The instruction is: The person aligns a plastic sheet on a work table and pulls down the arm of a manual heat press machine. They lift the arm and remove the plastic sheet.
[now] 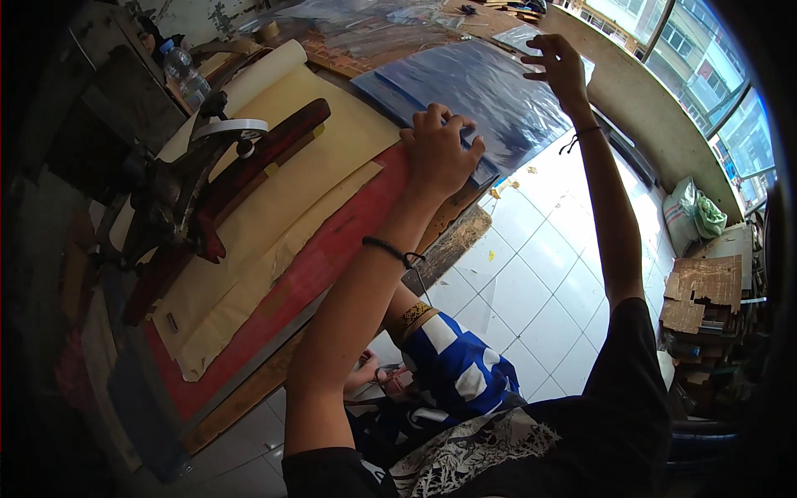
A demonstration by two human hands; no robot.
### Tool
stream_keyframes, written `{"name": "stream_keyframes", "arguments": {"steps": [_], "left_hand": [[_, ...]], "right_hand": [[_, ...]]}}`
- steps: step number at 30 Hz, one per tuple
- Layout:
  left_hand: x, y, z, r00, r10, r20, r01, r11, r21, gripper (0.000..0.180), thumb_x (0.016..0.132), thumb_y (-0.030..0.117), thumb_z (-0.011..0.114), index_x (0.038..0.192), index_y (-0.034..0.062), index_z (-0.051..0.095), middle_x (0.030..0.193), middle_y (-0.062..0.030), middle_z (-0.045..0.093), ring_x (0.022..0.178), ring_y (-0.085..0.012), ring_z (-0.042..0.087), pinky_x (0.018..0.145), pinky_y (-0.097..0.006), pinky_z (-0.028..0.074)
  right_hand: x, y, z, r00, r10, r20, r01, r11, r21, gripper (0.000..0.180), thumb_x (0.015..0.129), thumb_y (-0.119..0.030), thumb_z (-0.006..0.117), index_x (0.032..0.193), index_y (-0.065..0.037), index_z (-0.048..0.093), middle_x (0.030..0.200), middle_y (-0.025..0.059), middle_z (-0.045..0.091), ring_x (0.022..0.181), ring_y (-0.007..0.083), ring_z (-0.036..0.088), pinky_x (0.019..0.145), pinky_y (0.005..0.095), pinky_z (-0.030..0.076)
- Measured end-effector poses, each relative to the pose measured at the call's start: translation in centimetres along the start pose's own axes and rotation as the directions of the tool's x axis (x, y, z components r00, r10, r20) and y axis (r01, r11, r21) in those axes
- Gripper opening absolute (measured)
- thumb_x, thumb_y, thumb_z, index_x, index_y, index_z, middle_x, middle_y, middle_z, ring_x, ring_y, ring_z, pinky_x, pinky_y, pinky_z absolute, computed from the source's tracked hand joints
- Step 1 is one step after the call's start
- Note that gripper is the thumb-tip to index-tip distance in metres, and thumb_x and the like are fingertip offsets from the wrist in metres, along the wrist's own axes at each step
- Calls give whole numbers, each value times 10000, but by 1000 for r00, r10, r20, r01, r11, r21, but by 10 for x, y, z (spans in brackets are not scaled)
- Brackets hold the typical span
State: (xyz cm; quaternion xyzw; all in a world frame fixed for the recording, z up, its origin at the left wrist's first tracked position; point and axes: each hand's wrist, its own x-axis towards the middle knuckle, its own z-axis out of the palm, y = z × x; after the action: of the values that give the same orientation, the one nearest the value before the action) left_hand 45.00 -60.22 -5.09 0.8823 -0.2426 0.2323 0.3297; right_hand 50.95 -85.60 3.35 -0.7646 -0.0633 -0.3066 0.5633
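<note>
Dark blue glossy plastic sheets (498, 87) lie stacked at the far end of the worktable, with bright reflections across them. My left hand (446, 149) is at the stack's near-left edge, its fingers curled inward; whatever they grip is hidden. Beyond the stack's right side, my right hand (560, 70) is raised with its fingers apart, and nothing shows clearly between them. Left of my left arm, cream paper (332, 112) covers part of a red board (365, 187). A dark red metal clamp-like device with a white curved piece (231, 128) stands over the paper.
Below my left forearm is another person's blue-and-white patterned sleeve (457, 357); a hand (361, 373) shows beside it. A plastic bottle (184, 73) stands far left. White tiles (531, 282) cover the floor. Sacks (693, 216) and stacked cardboard (706, 290) line the right wall.
</note>
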Motion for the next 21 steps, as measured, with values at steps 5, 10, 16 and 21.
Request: {"name": "stream_keyframes", "arguments": {"steps": [5,10,16,21], "left_hand": [[1,9,0,999,-10,42,12,999,-32,281,831,381,698,1058,216,713,1194,-40,505,1176,-253,456,973,-507,333],[0,8,-2,999,-6,34,8,999,-42,272,824,365,706,1054,221,711,1178,-30,492,1170,-240,448,960,-497,327],[3,-2,-11,994,-57,-92,39,980,-194,461,954,523,520,1124,122,670,1178,-95,560,1102,-263,525,969,-472,354],[-21,16,-95,898,-157,411,351,-305,-885,836,993,646,284,1484,-30,251,1353,-246,521,1208,-281,568,961,-433,504]], "right_hand": [[100,-10,-77,847,-362,-388,334,932,-142,239,1024,-158,505,1156,33,563,1161,140,674,940,301,722,701,358,642],[92,-112,-64,674,-552,-491,580,807,-111,284,1043,-315,381,1062,-62,507,1048,152,637,869,326,698,641,473,619],[-9,-142,-2,628,-743,231,713,430,-554,196,1023,-146,516,1144,-27,613,1192,87,688,1107,245,667,966,415,552],[-160,-131,73,457,-448,768,843,493,-214,262,907,-225,645,1160,-158,641,1418,26,546,1385,283,428,1200,589,226]]}}
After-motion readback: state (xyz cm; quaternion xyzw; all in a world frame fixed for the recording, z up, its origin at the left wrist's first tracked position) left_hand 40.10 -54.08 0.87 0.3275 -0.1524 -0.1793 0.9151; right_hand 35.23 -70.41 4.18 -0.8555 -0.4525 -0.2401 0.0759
